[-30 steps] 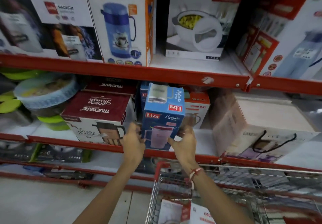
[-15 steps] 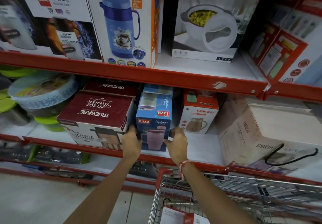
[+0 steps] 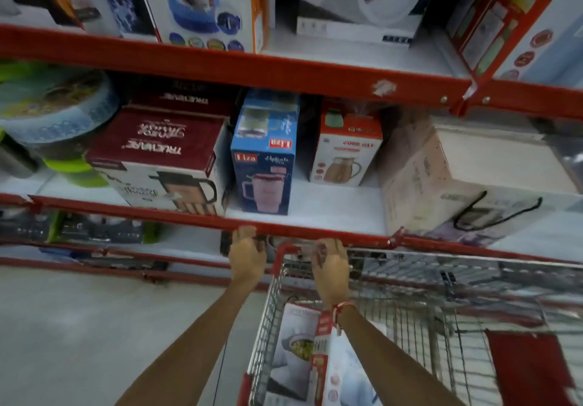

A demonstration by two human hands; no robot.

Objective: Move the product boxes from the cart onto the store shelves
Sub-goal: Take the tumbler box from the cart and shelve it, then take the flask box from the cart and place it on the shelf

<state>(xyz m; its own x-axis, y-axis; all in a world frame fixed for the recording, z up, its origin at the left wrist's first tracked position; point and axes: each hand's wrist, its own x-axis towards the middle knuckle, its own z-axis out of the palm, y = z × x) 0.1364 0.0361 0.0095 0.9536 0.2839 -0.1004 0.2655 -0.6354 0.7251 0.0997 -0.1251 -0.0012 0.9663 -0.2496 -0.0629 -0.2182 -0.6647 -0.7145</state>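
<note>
Blue box shelved upright between maroon box and white jug box. Both hands empty, fingers loosely curled: left hand, right hand. Next box in cart, below, long axis upright, nearer right hand.

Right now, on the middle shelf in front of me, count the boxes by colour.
Maroon boxes: 2
Blue box: 1
Red-and-white box: 1
Beige carton: 1
Total: 5 in plain sight; anything behind them is hidden.
</note>
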